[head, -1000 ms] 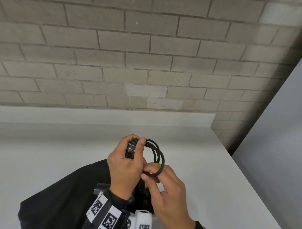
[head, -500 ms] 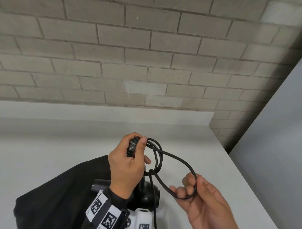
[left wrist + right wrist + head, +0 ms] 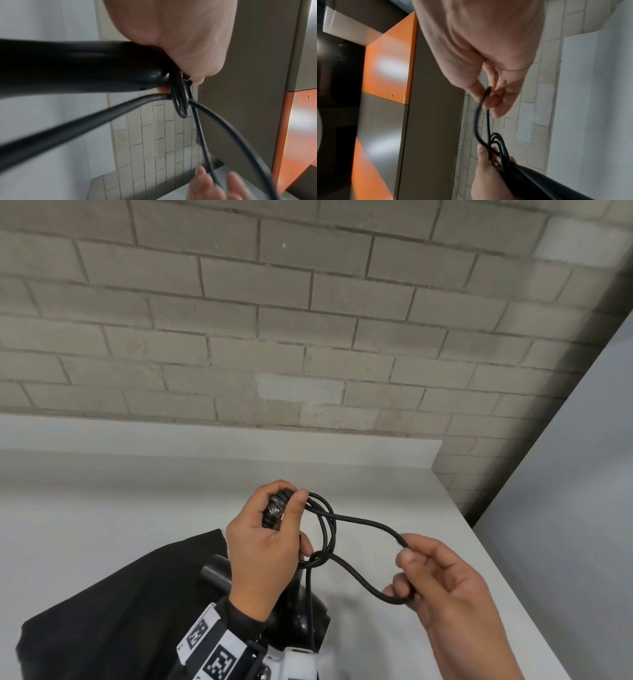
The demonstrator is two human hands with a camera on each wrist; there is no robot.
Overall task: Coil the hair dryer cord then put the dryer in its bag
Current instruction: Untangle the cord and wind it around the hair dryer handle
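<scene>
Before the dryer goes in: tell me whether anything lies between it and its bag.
Nothing visible does. The dryer lies right against the black bag on the counter. The bag's opening is not visible. Its cord is still looped between both hands.

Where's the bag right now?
In the head view the black bag lies flat on the white counter at lower left, under the left hand and beside the hair dryer.

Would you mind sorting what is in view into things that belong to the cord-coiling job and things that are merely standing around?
Part of the job:
- hair dryer
- cord, coils in left hand, loop in right hand
- black bag

Just around:
- white counter
- brick wall
- orange and grey cabinet
</scene>
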